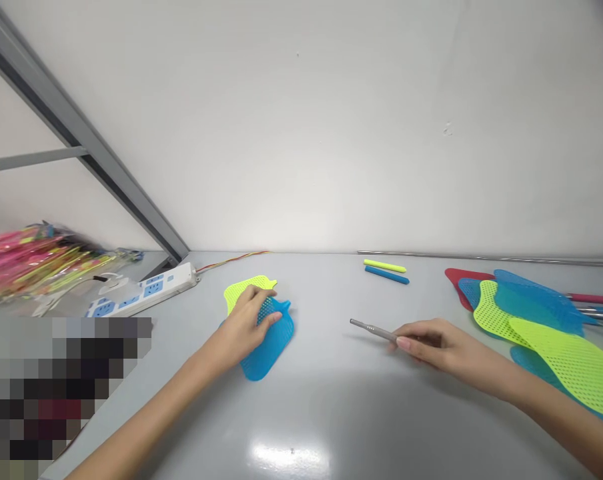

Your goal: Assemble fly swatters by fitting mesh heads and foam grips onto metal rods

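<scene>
My left hand (249, 323) is closed on a blue perforated fly swatter head (267, 353), its thumb near the neck. Partly beneath my fingers, a yellow-green fly swatter head (241, 288) lies flat on the table. My right hand (426, 343) pinches a thin grey metal telescopic rod (374, 330) between thumb and fingers; its narrow end points left, apart from the blue head. The rod's other end is hidden in my palm.
Behind the rod lie a yellow grip (384, 266) and a blue grip (387, 275). Several fly swatters (574, 363) overlap at the right. A power strip (151, 290) and bagged colourful items (36, 260) are at the left. Thin metal rods (481, 258) run along the wall.
</scene>
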`<move>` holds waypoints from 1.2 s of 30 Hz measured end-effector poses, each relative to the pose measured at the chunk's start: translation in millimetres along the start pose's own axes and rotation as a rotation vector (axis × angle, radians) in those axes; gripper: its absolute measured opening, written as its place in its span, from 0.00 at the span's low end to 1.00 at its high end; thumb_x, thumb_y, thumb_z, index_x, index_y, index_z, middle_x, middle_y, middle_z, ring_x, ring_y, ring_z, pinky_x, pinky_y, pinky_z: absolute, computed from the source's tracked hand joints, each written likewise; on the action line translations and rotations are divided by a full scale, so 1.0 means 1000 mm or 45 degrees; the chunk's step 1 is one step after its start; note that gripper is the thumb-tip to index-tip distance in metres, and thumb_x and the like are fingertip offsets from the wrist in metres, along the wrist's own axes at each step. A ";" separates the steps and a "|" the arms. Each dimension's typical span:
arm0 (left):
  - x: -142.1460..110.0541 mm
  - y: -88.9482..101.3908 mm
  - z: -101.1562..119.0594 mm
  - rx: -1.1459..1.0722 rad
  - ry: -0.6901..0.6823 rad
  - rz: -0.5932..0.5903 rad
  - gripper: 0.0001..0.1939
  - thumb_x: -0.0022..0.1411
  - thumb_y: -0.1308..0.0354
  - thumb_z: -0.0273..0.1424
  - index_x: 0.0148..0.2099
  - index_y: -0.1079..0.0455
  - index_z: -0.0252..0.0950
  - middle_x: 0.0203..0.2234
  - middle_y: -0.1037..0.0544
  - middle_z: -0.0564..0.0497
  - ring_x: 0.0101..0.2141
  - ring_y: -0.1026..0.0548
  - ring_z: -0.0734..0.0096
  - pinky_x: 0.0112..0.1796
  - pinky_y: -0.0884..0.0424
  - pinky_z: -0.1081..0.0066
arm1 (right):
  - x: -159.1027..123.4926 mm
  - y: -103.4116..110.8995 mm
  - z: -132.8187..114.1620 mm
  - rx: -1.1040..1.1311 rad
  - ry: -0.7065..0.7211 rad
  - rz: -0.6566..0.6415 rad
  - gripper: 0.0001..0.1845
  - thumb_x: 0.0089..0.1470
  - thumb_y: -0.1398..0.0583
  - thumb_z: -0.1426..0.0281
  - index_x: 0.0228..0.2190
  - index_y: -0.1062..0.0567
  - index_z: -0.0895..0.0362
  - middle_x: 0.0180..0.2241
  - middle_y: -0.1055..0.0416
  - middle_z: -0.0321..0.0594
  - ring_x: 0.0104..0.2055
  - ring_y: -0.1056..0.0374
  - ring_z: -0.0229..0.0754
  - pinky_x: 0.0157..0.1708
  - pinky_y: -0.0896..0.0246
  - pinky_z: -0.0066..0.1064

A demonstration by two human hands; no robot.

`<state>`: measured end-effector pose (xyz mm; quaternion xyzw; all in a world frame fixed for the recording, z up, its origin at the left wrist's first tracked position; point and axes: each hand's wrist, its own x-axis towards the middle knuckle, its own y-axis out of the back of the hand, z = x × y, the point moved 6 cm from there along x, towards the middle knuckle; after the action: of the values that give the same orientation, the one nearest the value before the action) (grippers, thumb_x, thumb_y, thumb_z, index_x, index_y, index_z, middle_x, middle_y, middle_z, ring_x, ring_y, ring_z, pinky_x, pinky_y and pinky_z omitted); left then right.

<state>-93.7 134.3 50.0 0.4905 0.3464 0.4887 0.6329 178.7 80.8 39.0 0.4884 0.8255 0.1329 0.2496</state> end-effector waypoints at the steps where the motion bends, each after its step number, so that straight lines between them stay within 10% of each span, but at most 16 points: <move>1: -0.004 0.002 0.012 -0.056 -0.100 -0.008 0.14 0.61 0.58 0.38 0.45 0.40 0.38 0.40 0.37 0.49 0.43 0.37 0.67 0.44 0.41 0.67 | -0.001 0.001 -0.003 -0.050 0.025 0.015 0.21 0.53 0.52 0.55 0.30 0.26 0.56 0.24 0.39 0.35 0.28 0.44 0.37 0.26 0.52 0.26; 9: -0.034 0.005 0.071 -0.250 -0.373 -0.203 0.09 0.63 0.58 0.34 0.32 0.42 0.37 0.27 0.35 0.54 0.30 0.36 0.72 0.33 0.40 0.71 | -0.007 -0.017 -0.027 -0.337 0.232 0.042 0.22 0.55 0.54 0.58 0.25 0.27 0.56 0.22 0.36 0.38 0.25 0.43 0.38 0.25 0.49 0.27; 25: -0.036 -0.014 0.082 -0.339 -0.412 -0.271 0.12 0.63 0.57 0.30 0.27 0.42 0.36 0.22 0.39 0.57 0.25 0.39 0.76 0.28 0.44 0.75 | -0.018 -0.026 -0.019 -0.517 0.199 0.059 0.16 0.55 0.52 0.64 0.32 0.26 0.53 0.24 0.31 0.40 0.27 0.38 0.40 0.25 0.50 0.29; 36: -0.045 -0.045 0.097 -0.305 -0.458 -0.279 0.10 0.59 0.57 0.24 0.26 0.47 0.36 0.22 0.38 0.55 0.26 0.39 0.74 0.32 0.42 0.71 | -0.011 -0.042 -0.004 -0.665 0.199 -0.098 0.12 0.50 0.50 0.74 0.20 0.31 0.55 0.21 0.33 0.34 0.24 0.40 0.37 0.24 0.53 0.27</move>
<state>-5.0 61.9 32.3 0.4505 0.2187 0.3594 0.7874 150.3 50.9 25.8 0.3641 0.7979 0.3691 0.3073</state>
